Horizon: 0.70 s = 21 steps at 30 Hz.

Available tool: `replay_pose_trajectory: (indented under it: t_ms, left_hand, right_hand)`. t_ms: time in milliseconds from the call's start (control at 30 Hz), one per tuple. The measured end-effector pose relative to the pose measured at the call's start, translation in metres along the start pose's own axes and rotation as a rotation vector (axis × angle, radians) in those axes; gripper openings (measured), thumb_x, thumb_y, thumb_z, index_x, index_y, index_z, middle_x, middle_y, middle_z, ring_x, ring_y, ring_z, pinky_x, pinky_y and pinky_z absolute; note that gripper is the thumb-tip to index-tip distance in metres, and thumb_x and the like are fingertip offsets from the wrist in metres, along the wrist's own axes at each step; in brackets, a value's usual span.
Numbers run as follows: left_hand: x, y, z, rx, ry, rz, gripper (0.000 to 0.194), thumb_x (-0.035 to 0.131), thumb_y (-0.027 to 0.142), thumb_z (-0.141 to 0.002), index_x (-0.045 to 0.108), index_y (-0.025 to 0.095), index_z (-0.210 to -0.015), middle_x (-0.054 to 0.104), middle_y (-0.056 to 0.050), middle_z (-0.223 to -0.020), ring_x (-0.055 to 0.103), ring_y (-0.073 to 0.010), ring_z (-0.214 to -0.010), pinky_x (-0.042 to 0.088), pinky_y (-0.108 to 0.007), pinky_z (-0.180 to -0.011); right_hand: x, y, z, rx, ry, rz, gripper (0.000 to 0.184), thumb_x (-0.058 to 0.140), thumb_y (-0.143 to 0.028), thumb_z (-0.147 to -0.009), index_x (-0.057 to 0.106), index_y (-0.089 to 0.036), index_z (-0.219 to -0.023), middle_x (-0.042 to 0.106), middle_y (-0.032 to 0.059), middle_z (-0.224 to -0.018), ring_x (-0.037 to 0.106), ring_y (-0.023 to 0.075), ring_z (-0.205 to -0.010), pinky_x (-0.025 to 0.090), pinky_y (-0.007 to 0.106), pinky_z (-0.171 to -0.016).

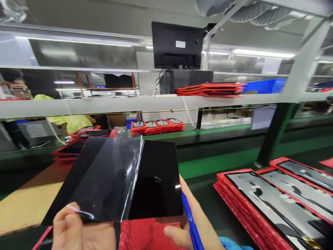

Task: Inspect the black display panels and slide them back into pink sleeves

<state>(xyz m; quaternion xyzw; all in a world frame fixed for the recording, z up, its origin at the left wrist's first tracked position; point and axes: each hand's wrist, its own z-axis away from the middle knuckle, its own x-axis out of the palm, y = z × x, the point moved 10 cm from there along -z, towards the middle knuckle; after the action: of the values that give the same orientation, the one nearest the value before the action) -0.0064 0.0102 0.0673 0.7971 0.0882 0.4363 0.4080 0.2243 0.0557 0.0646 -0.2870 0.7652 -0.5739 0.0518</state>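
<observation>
A glossy black screen panel is in front of me, its right edge gripped by my right hand. A blue pen lies along that hand, also held in it. Clear protective film is folded back from the panel towards the left, with a bright crease along the panel's left side. My left hand pinches the film's lower corner between thumb and finger. Red bubble wrap shows below the panel, between my hands. Something light blue shows at my right wrist.
Red bubble-wrap pouches with screen parts are stacked at right; similar stacks stand behind and at left. Cardboard lies left. A white shelf rail crosses ahead, below a monitor. A person in yellow is beyond.
</observation>
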Motion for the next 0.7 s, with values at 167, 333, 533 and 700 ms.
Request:
replay_pose_trajectory:
  t_ms: [167, 333, 533, 700]
  left_hand:
    - [0.015, 0.012, 0.013, 0.029, 0.198, 0.213, 0.009, 0.06, 0.019, -0.081, 0.058, 0.023, -0.074, 0.063, 0.003, -0.069, 0.061, -0.0156, -0.068, 0.053, -0.021, -0.046]
    - [0.01, 0.008, 0.003, -0.031, 0.153, 0.201, 0.01, 0.056, 0.019, -0.083, 0.058, 0.024, -0.075, 0.063, 0.003, -0.068, 0.061, -0.0152, -0.064, 0.055, -0.023, -0.051]
    - [0.008, -0.006, -0.011, -0.132, 0.143, 0.233, 0.008, 0.059, 0.019, -0.083, 0.063, 0.023, -0.078, 0.063, 0.007, -0.071, 0.061, -0.0102, -0.073, 0.053, -0.017, -0.067]
    - [0.005, -0.012, -0.013, -0.21, 0.195, 0.2, 0.018, 0.052, 0.018, -0.088, 0.064, 0.024, -0.076, 0.066, 0.007, -0.074, 0.061, -0.0082, -0.073, 0.05, -0.014, -0.067]
  right_hand:
    - [-0.009, 0.001, 0.001, -0.084, 0.054, 0.132, 0.092, 0.076, -0.034, -0.074, 0.023, -0.027, -0.149, 0.047, 0.0085, -0.143, 0.035, 0.0311, -0.137, 0.036, 0.045, -0.107]
    - [-0.001, 0.0, 0.002, -0.073, -0.001, -0.006, 0.072, 0.072, -0.037, -0.079, 0.036, -0.035, -0.142, 0.047, 0.0054, -0.143, 0.046, 0.0293, -0.13, 0.043, 0.042, -0.102]
    - [0.015, -0.006, 0.003, -0.048, -0.101, -0.232, 0.066, 0.075, -0.038, -0.076, 0.044, -0.035, -0.135, 0.063, 0.0058, -0.12, 0.065, 0.0241, -0.104, 0.055, 0.034, -0.081]
    - [0.022, -0.009, 0.001, -0.025, -0.123, -0.249, 0.061, 0.077, -0.04, -0.074, 0.051, -0.033, -0.129, 0.065, 0.0039, -0.101, 0.065, 0.022, -0.091, 0.051, 0.035, -0.08]
